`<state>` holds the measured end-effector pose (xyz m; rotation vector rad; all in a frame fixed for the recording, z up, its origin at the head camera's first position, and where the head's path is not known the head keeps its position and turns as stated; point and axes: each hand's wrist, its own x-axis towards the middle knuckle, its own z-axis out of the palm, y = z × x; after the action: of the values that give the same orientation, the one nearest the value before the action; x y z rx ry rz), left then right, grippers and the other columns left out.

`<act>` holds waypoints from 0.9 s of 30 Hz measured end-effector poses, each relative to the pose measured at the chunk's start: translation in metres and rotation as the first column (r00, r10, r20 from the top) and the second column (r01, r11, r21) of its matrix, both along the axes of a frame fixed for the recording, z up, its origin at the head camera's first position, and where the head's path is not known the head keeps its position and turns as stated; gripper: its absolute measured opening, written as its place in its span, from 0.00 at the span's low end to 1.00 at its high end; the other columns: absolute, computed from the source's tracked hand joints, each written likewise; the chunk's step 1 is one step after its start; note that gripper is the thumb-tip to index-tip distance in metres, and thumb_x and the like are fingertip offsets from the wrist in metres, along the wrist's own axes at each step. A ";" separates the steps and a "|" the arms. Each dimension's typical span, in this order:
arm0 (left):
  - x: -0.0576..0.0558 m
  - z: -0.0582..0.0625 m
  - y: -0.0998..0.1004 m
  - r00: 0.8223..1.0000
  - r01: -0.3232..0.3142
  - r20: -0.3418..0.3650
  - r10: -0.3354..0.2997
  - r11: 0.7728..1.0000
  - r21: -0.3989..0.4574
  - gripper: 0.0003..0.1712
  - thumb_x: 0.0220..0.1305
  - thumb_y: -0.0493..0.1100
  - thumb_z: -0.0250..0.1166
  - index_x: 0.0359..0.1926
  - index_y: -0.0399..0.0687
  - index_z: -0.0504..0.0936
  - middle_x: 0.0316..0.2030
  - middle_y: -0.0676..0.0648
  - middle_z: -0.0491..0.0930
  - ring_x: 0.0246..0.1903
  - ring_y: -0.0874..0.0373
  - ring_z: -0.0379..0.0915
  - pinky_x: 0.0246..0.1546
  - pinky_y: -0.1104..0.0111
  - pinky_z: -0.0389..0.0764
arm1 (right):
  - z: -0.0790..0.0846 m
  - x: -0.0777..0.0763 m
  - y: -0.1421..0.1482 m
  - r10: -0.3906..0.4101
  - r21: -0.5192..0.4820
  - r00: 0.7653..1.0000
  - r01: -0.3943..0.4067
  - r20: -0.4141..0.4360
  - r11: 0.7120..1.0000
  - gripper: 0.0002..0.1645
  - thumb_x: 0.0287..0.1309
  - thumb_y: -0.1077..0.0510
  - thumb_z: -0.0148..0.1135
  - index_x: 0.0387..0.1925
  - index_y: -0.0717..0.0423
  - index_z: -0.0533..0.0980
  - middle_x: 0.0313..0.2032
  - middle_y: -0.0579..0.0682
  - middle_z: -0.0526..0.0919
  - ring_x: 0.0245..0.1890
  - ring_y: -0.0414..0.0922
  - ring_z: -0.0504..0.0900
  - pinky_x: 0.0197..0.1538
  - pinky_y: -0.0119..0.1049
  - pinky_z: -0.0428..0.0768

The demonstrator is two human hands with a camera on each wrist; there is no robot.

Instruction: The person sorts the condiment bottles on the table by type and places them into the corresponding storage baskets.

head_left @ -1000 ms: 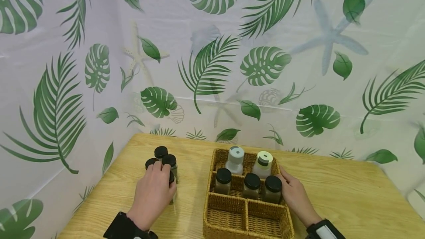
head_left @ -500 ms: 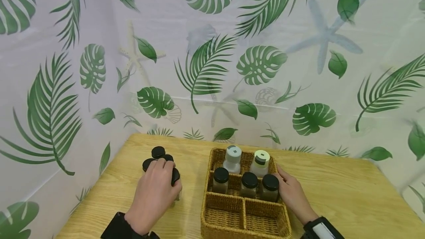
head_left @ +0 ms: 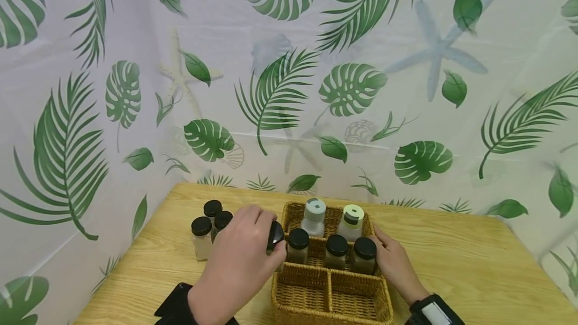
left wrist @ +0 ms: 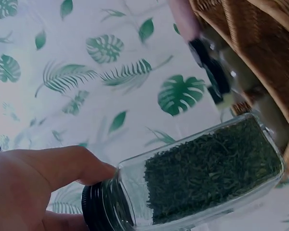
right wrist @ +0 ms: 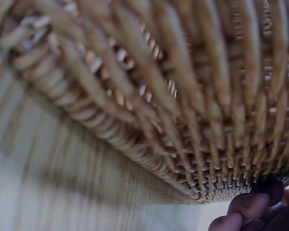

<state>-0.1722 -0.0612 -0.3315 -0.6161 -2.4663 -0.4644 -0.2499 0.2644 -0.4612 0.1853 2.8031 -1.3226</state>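
My left hand (head_left: pixel 244 255) pinches the black lid of a square glass jar (left wrist: pixel 202 173), tilted on its side in the left wrist view and filled with dark green dried leaves. In the head view that jar hangs by the left edge of a woven basket (head_left: pixel 329 317), its body mostly hidden behind my hand. My right hand (head_left: pixel 397 265) holds the basket's right side; its curled fingertips (right wrist: pixel 250 206) show at the wicker wall in the right wrist view. The middle row bears three black-lidded jars (head_left: pixel 336 246). Two white bottles (head_left: pixel 314 212) stand in the back compartment.
Three more black-lidded jars (head_left: pixel 201 234) stand at the left on the wooden table (head_left: pixel 474 265), partly behind my left hand. Both front compartments (head_left: pixel 301 297) of the basket show bare wicker. A leaf-patterned white sheet (head_left: pixel 289 89) hangs behind the table.
My left hand has lifted a jar from the group on the left and carried it right to the basket's edge. My right hand stays on the basket's side.
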 end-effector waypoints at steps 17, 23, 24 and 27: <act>0.009 0.011 0.077 0.965 0.252 0.114 -0.236 0.955 -0.155 0.15 0.67 0.53 0.67 0.46 0.48 0.83 0.40 0.51 0.79 0.41 0.59 0.77 0.32 0.71 0.81 | -0.002 0.002 0.002 -0.039 -0.027 0.999 0.039 -0.029 0.999 0.41 0.77 0.38 0.43 0.77 0.60 0.56 0.40 0.71 0.82 0.34 0.56 0.78 0.36 0.42 0.74; 0.009 0.008 0.103 0.924 0.349 0.236 -0.300 0.915 -0.204 0.18 0.69 0.54 0.66 0.50 0.48 0.83 0.45 0.49 0.79 0.46 0.59 0.78 0.33 0.74 0.79 | -0.002 0.003 0.003 -0.029 -0.029 0.999 0.027 -0.045 0.999 0.39 0.78 0.40 0.42 0.77 0.59 0.56 0.64 0.69 0.74 0.60 0.66 0.75 0.52 0.53 0.79; 0.008 0.006 0.107 0.923 0.354 0.238 -0.303 0.909 -0.217 0.18 0.68 0.55 0.66 0.50 0.48 0.83 0.45 0.50 0.79 0.45 0.59 0.78 0.32 0.75 0.79 | -0.002 0.002 0.003 -0.027 -0.032 0.999 0.026 -0.042 0.999 0.39 0.78 0.40 0.42 0.77 0.58 0.56 0.65 0.68 0.73 0.61 0.66 0.74 0.53 0.54 0.78; 0.005 0.000 0.116 0.917 0.372 0.244 -0.316 0.898 -0.236 0.17 0.68 0.54 0.66 0.50 0.50 0.83 0.42 0.51 0.78 0.41 0.62 0.76 0.29 0.76 0.75 | -0.002 0.002 0.003 -0.019 -0.051 0.999 0.017 -0.037 0.999 0.39 0.78 0.40 0.42 0.78 0.58 0.54 0.65 0.68 0.73 0.61 0.65 0.75 0.52 0.51 0.80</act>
<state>-0.1675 0.0552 -0.3318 -1.1922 -2.6433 -0.3253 -0.2480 0.2675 -0.4633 0.1872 2.8009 -1.4145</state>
